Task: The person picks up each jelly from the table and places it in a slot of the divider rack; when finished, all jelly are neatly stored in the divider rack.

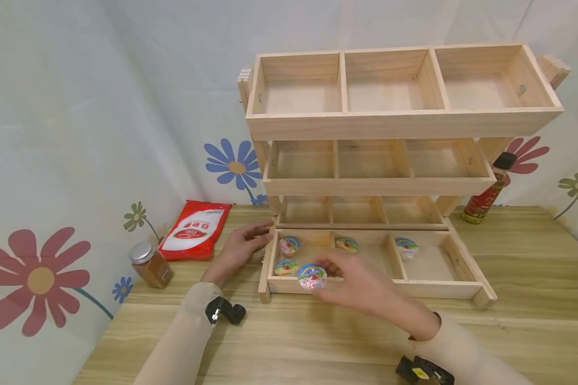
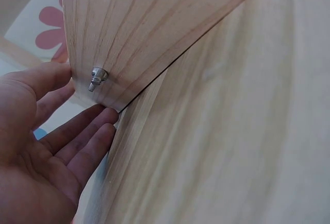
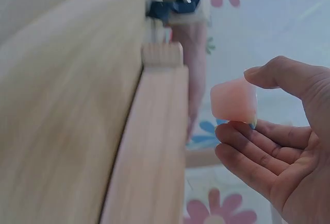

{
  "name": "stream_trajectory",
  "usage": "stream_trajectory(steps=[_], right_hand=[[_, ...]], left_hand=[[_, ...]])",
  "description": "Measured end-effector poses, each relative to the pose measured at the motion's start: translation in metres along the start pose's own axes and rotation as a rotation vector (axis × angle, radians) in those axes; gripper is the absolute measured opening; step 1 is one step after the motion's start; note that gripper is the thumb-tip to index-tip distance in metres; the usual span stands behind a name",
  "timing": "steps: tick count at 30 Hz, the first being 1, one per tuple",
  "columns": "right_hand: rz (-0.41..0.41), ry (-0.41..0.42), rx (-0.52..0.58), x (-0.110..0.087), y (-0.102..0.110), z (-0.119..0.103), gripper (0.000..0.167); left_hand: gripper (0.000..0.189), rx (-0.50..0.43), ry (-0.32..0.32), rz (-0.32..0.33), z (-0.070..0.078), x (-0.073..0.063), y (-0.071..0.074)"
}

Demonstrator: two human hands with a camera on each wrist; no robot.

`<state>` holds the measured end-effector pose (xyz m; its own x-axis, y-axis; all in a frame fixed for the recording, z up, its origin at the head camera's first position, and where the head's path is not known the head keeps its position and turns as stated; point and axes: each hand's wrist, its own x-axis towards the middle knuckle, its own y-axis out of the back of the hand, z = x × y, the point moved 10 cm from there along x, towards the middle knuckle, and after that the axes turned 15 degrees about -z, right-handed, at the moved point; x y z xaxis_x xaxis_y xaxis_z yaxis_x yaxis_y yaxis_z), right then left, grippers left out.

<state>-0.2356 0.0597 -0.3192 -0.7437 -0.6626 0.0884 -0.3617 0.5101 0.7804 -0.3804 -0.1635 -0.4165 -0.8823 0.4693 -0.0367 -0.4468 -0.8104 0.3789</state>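
Observation:
A small jelly cup (image 1: 312, 276) with a colourful lid and pink contents is pinched between the thumb and fingers of my right hand (image 1: 358, 280). It is held above the front wall of the bottom tray (image 1: 366, 289), at the left compartment. In the right wrist view the cup (image 3: 234, 100) shows its pink side. My left hand (image 1: 238, 248) touches the left side of the wooden rack (image 2: 149, 23), its fingers fairly straight. Jelly cups in the tray: a pink one (image 1: 289, 245) and a yellow one (image 1: 286, 267) at left, a yellow one (image 1: 347, 245) in the middle, another (image 1: 407, 248) at right.
Behind the bottom tray rise more wooden tiers (image 1: 404, 125), each divided into three compartments. On the table's left are a red-and-white bag (image 1: 195, 230) and a spice jar (image 1: 151, 265) with a silver lid. A bottle (image 1: 486, 195) with a black cap stands behind the rack's right side.

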Motion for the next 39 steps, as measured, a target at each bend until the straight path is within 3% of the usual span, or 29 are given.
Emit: stream_trajectory(steps=[7, 12, 19, 25, 31, 39], right_hand=[[0.108, -0.062, -0.012, -0.024, 0.044, 0.022, 0.04], [0.132, -0.164, -0.018, -0.045, 0.067, 0.046, 0.046], [0.161, -0.244, -0.03, -0.072, 0.09, 0.082, 0.053], [0.135, -0.304, -0.034, -0.089, 0.098, 0.114, 0.059], [0.113, -0.336, -0.062, -0.098, 0.102, 0.132, 0.059], [0.077, -0.301, -0.064, -0.103, 0.099, 0.145, 0.052]], left_hand=[[0.05, 0.001, -0.019, 0.0, -0.001, 0.0, 0.001], [0.048, 0.012, -0.006, 0.005, -0.002, 0.0, 0.001], [0.046, 0.001, 0.016, 0.004, -0.004, 0.001, 0.001], [0.047, -0.006, 0.0, 0.002, -0.003, 0.0, 0.001], [0.047, -0.011, 0.001, 0.0, -0.002, -0.001, 0.001], [0.047, -0.001, -0.003, 0.0, -0.002, -0.001, 0.002]])
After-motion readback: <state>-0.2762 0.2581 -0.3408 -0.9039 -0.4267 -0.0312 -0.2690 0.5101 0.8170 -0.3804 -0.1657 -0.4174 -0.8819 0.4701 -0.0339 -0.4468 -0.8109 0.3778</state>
